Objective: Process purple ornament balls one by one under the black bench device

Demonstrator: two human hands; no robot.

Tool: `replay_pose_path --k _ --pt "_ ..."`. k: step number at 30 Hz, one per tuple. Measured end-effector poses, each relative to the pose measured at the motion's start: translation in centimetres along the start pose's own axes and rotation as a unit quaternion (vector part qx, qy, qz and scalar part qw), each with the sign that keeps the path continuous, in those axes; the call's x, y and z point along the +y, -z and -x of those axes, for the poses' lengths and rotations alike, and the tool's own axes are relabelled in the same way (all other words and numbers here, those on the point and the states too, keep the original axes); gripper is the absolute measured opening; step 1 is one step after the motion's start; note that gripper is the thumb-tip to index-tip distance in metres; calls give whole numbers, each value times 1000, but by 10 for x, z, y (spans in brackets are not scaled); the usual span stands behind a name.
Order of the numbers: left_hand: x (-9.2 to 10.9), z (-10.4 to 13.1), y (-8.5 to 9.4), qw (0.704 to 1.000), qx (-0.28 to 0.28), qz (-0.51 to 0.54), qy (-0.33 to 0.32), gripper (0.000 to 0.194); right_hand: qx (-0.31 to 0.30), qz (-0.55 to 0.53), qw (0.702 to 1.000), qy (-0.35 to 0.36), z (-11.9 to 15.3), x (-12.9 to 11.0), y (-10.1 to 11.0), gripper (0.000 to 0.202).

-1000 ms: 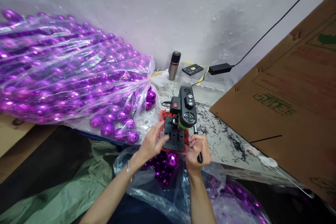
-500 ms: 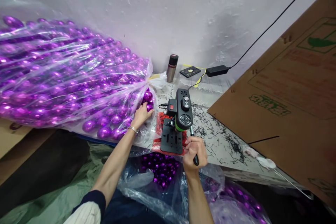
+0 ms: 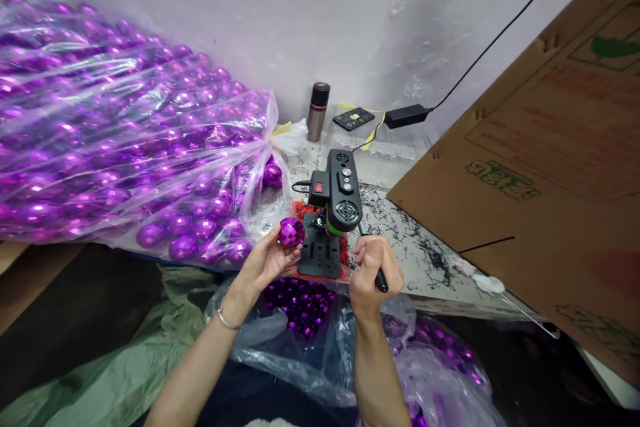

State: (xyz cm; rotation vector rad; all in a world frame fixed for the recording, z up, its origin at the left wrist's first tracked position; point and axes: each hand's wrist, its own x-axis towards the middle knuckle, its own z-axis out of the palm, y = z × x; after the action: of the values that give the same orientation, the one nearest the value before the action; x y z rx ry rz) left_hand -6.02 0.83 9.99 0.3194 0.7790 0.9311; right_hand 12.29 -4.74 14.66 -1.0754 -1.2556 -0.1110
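Purple ball (image 3: 291,232) is pinched between thumb and fingertips of the left hand (image 3: 267,260), just beside the left edge of the black plate (image 3: 320,257); contact with the plate can't be told. Handle (image 3: 382,281) is gripped by the right hand (image 3: 375,273), fist closed. Main risk: ball could be dropped, since a smooth round thing is held only by fingertips; it could be rolled off the near edge of the tabletop (image 3: 410,273). Fingers could also be nipped if the handle is pulled with them under the machine (image 3: 344,180). Ball looks round: no clear long axis, no pointing end seen. Handle's long axis is slanted, free end aimed toward the wearer and slightly right.
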Motion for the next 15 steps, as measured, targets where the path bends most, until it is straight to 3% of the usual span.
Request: replay_pose_path --k 2,5,10,12,15 --pt "-19 -5 4 1000 11 2 -2 27 -1 -3 1000 -4 -4 -3 0 40" --pt "-44 -14 14 998 22 -27 -55 39 -4 -15 1000 4 -7 -4 0 41" --pt "-64 -26 25 973 17 -177 -146 72 -10 -13 1000 9 -7 -4 1 39" --pt "-67 -29 28 941 14 -277 -194 70 -15 -7 1000 11 -6 -4 2 39" --pt "-69 -32 30 857 4 -434 -276 66 -19 -4 1000 19 -5 -4 3 39"
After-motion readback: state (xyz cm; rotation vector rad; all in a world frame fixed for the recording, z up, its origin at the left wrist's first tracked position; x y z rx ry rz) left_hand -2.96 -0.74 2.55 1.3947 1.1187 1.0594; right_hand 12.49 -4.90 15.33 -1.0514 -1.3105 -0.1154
